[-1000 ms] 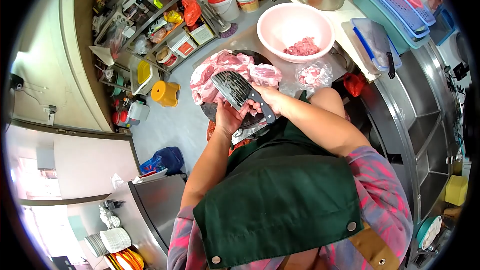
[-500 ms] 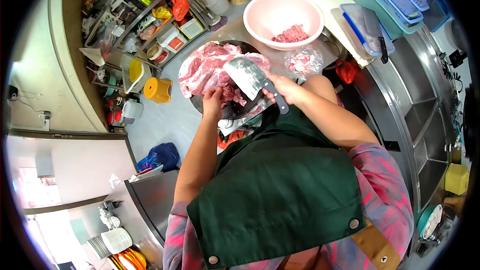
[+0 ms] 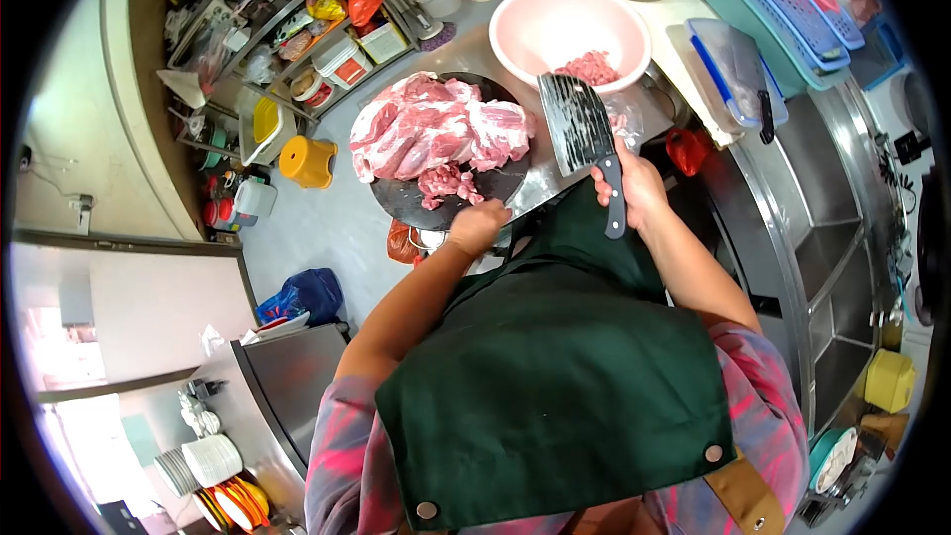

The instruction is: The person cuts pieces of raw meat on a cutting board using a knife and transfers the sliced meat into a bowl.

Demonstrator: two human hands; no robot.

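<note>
My right hand point(image 3: 639, 186) is wrapped round the black handle of a cleaver point(image 3: 577, 124). Its broad, wet-streaked blade points up and away from me, raised right of the meat, partly in front of the bowl and a plastic bag of meat point(image 3: 626, 117). Large pieces of raw meat point(image 3: 421, 129) lie on a round dark chopping board point(image 3: 396, 200), with a small heap of cut meat point(image 3: 448, 183) at their near side. At the board's near edge is my left hand point(image 3: 479, 227), fingers curled; what they hold, if anything, is hidden.
Behind the board stands a pink bowl point(image 3: 525, 25) with meat pieces inside. A second knife point(image 3: 765, 114) lies on a blue-rimmed lidded container point(image 3: 728, 69) at right. Metal sinks point(image 3: 832, 307) run down the right side. A yellow stool point(image 3: 306, 161) and loaded shelves point(image 3: 287, 15) are at left.
The cleaver has moved off the meat to the right and turned more upright. My left hand has left the meat, moving toward me and right to the board's near edge. The small cut heap is now uncovered.
</note>
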